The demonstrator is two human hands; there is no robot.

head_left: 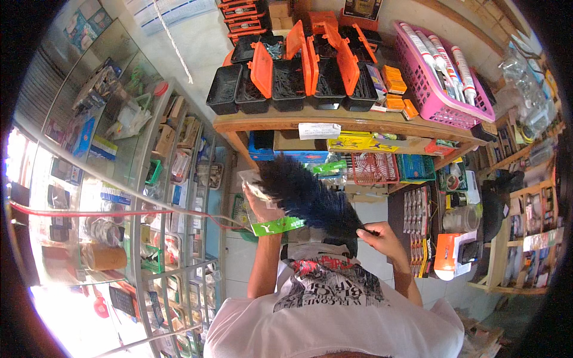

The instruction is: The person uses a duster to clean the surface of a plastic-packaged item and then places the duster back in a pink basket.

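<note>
A dark feather duster (309, 192) slants across the view before my chest. My right hand (376, 237) grips its narrow lower end between thumb and fingers. Beside the duster's bushy upper end, my left hand (264, 208) is raised, holding a clear plastic packet with a green header strip (277, 226). The feathers and the packet hide part of my left fingers. Ahead, a wooden shelf (358, 123) carries black boxes of nails or screws (286, 85) with orange lids raised.
A pink plastic basket (447, 107) of sealant tubes stands at the shelf's right. Glass display cabinets (147, 179) line the left side. A red cord and a pale cord (112, 214) cross at left. A white rope (172, 40) hangs above. Wooden racks (497, 250) stand at right.
</note>
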